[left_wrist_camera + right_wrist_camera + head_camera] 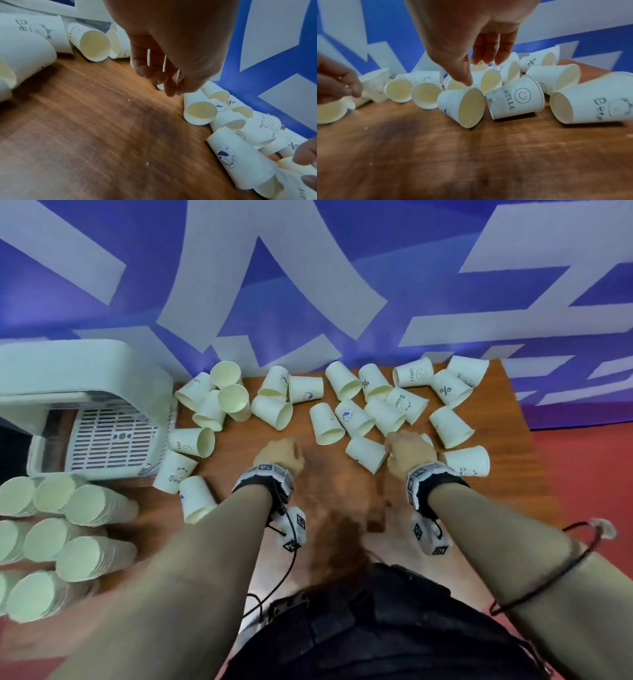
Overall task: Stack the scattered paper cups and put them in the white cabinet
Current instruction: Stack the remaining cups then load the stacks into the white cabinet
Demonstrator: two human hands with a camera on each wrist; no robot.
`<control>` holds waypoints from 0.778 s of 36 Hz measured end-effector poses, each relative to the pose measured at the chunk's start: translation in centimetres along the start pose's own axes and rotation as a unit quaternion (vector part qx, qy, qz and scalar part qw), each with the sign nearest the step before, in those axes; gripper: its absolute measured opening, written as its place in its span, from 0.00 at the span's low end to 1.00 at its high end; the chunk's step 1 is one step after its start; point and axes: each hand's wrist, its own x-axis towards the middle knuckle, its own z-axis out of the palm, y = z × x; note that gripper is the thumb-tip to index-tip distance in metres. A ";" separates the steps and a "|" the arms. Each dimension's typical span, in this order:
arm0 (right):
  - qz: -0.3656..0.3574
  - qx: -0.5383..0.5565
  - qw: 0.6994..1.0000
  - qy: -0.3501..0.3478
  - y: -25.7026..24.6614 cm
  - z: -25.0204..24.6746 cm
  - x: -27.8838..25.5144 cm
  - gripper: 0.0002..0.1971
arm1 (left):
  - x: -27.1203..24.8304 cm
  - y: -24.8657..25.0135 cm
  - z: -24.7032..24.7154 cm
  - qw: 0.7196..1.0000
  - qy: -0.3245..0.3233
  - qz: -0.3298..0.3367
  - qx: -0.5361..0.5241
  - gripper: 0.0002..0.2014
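Several white paper cups lie on their sides across the far half of the wooden table (337, 491). My left hand (281, 451) hovers over bare wood, its fingers (154, 75) loosely curled and holding nothing. My right hand (406, 446) hangs over a cup with a blue logo (452, 105), thumb tip (468, 82) touching its upper side, other fingers (488, 56) fairly straight above the cups behind. A "HELLO" cup (513, 98) lies just right of it, and a "Be" cup (590, 108) further right. The white cabinet (85, 371) stands at the table's left end.
Several tall stacks of nested cups (85, 542) lie on their sides at the near left. A slatted white shelf (113, 436) shows inside the cabinet. A blue and white banner (308, 285) rises behind the table. Red floor (582, 460) lies past the right edge.
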 end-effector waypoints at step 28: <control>-0.105 -0.016 0.993 0.044 -1.1 2.4 5.5 0.20 | 9.0 3.2 2.7 0.998 -0.014 -0.056 -0.008 0.18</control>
